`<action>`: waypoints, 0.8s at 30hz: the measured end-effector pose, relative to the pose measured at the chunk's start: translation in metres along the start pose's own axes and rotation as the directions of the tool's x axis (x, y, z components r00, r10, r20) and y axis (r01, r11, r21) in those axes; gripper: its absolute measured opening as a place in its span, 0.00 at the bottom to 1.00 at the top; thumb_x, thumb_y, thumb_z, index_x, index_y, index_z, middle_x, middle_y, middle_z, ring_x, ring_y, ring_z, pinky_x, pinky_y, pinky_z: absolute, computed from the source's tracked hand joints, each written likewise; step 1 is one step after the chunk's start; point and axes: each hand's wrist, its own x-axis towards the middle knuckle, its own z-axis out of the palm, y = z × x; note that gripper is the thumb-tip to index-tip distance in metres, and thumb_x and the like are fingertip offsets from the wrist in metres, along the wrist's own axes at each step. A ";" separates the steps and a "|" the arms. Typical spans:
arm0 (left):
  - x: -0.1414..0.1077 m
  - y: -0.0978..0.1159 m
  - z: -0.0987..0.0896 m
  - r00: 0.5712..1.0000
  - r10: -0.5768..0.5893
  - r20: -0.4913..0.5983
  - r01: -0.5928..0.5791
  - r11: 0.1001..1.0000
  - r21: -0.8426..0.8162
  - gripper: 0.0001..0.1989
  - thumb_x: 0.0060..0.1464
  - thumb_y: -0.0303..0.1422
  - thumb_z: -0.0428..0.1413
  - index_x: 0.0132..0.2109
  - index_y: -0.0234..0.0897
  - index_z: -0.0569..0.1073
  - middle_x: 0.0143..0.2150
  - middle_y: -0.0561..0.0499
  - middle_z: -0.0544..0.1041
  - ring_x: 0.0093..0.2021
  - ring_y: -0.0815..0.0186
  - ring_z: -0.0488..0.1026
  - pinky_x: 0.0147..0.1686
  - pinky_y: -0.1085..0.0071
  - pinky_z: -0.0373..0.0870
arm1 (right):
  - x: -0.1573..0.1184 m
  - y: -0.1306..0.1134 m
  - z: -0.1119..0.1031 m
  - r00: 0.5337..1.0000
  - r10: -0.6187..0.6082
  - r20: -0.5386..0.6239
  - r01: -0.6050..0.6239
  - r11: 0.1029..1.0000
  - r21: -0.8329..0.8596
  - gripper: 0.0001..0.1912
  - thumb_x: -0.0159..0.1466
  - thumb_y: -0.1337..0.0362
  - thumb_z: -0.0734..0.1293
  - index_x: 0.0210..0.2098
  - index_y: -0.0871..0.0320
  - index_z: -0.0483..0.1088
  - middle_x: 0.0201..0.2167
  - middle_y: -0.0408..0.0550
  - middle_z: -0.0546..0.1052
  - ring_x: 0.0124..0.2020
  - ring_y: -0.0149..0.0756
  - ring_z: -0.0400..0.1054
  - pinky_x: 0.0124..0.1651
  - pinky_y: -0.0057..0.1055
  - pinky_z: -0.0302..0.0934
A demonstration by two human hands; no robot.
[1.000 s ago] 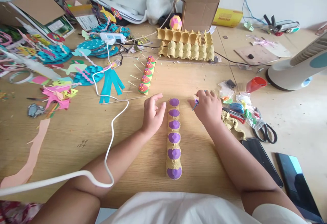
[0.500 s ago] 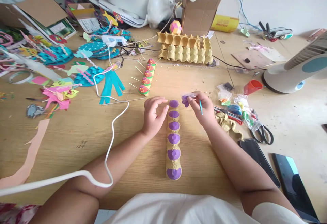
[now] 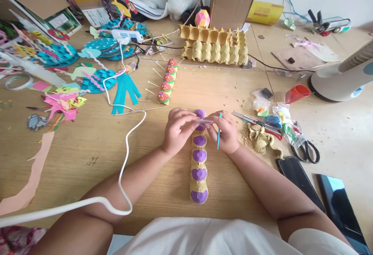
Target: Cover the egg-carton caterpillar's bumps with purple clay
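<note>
My left hand [image 3: 180, 130] and my right hand [image 3: 224, 130] meet over the far end of an egg-carton strip [image 3: 200, 185]. Its row of bumps carries purple patches. Between the fingertips of both hands is a small clear plastic bag [image 3: 204, 121], seen nearly edge-on; the purple lump seen with it earlier is hard to make out. A thin blue stick [image 3: 219, 132] is also held in my right hand, pointing down. Beyond the left hand stands a shorter strip [image 3: 167, 82] painted red and green, with small faces and pale pins.
Egg cartons [image 3: 220, 53] lie at the back. To the right are a utility knife [image 3: 253, 122], carton scraps [image 3: 259, 138], scissors [image 3: 305, 152], phones [image 3: 300, 179] and a red cup [image 3: 297, 93]. A white cable [image 3: 127, 146] crosses my left forearm; paper crafts [image 3: 62, 105] crowd the left.
My right hand has moved left with the bag and blue stick. My left hand has closed on the bag, so both hands now hold it over the strip's far end.
</note>
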 end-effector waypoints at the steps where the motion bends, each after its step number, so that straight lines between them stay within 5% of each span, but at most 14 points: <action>1: 0.000 0.000 0.000 1.000 -0.003 -0.001 0.003 1.000 -0.017 0.10 0.66 0.45 0.62 0.42 0.47 0.83 0.43 0.48 0.84 0.52 0.56 0.76 0.61 0.51 0.71 | 0.000 -0.001 0.000 1.000 0.021 0.001 -0.021 1.000 0.014 0.10 0.72 0.54 0.68 0.43 0.49 0.80 0.36 0.52 0.84 0.37 0.46 0.76 0.44 0.45 0.68; 11: -0.002 0.002 0.003 0.996 -0.091 0.003 0.090 0.974 -0.206 0.11 0.63 0.44 0.64 0.35 0.45 0.80 0.37 0.49 0.83 0.48 0.57 0.78 0.56 0.52 0.74 | 0.003 -0.009 0.000 0.989 0.145 0.027 -0.147 0.975 0.169 0.14 0.73 0.51 0.67 0.39 0.52 0.79 0.30 0.50 0.81 0.34 0.43 0.73 0.43 0.44 0.68; 18: -0.002 0.001 0.001 0.988 -0.152 0.031 0.155 0.962 -0.225 0.13 0.62 0.47 0.64 0.34 0.45 0.81 0.34 0.49 0.81 0.48 0.56 0.78 0.56 0.53 0.75 | 0.006 -0.014 0.000 0.961 0.263 0.084 -0.275 0.896 0.349 0.16 0.70 0.46 0.70 0.40 0.52 0.78 0.38 0.50 0.84 0.39 0.42 0.78 0.49 0.43 0.72; 24: 0.000 0.007 0.000 0.994 -0.094 0.055 0.103 0.980 -0.171 0.14 0.63 0.47 0.63 0.33 0.45 0.82 0.32 0.49 0.81 0.46 0.56 0.78 0.56 0.53 0.74 | 0.006 -0.014 0.002 0.973 0.208 0.103 -0.232 0.885 0.404 0.15 0.69 0.47 0.72 0.38 0.52 0.77 0.38 0.51 0.84 0.41 0.42 0.79 0.50 0.42 0.74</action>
